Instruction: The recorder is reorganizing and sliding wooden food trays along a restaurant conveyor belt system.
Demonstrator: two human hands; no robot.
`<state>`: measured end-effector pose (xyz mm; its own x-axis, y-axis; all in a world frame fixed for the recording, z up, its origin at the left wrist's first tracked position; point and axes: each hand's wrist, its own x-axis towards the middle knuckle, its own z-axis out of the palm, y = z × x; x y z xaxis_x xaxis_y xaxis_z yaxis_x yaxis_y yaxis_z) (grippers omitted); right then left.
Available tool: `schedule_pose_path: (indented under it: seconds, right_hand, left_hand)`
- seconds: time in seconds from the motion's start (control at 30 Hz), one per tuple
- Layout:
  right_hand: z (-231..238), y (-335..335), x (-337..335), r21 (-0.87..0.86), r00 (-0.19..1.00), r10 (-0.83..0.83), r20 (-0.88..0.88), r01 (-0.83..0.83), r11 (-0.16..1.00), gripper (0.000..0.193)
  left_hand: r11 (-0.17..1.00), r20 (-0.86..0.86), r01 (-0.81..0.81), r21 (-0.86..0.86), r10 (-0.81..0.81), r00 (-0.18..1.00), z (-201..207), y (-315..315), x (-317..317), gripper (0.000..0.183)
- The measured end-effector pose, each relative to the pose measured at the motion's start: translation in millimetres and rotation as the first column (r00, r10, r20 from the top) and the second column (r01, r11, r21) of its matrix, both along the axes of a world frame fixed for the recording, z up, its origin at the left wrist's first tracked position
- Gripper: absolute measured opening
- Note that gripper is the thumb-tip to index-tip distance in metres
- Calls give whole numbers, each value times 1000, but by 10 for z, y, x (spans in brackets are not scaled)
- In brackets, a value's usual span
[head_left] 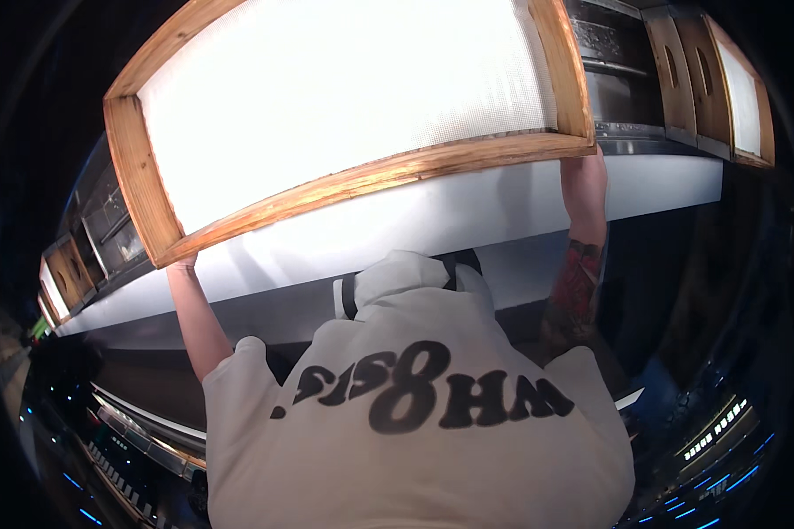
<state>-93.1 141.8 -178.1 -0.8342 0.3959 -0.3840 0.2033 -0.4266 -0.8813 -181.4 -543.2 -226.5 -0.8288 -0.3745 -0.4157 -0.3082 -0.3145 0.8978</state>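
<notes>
A large wooden tray [353, 183] with a bright white mesh panel is held up in front of me, over the counter, tilted with its right side higher in the picture. My left hand [183, 262] is at its near left corner, and only the heel of the hand and the wrist show below the wood. At the near right corner my right hand [582, 162] supports it, with the tattooed forearm below. The fingers of both hands are hidden by the frame, but the tray rests in their hold.
A white counter front [662, 188] runs across beneath the tray. Steel basins [625, 101] are set behind it. Wooden boards with slot handles [686, 75] and another white-panelled frame [743, 88] stand at the right; similar wooden pieces [64, 271] stand at the far left.
</notes>
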Motion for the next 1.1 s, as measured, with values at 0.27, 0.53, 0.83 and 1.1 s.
schedule_pose_path:
  seconds: [0.27, 0.53, 0.83, 1.1]
  right_hand:
    - [123, -5, 165, 55, 965, -251, -83, 255, 965, 48]
    - [112, -70, 407, 464, 921, -364, -136, 384, 799, 41]
    - [61, -216, 400, 532, 943, -315, -110, 323, 782, 48]
    - [102, -718, 317, 514, 953, -290, -87, 292, 806, 50]
  left_hand:
    - [753, -305, 431, 497, -313, 899, 728, 861, -23, 41]
    - [557, -273, 478, 678, -414, 869, 774, 1592, -156, 41]
    - [575, -94, 354, 738, -431, 897, 563, 1927, -272, 35]
    - [837, 114, 274, 473, -367, 923, 546, 2041, -95, 27]
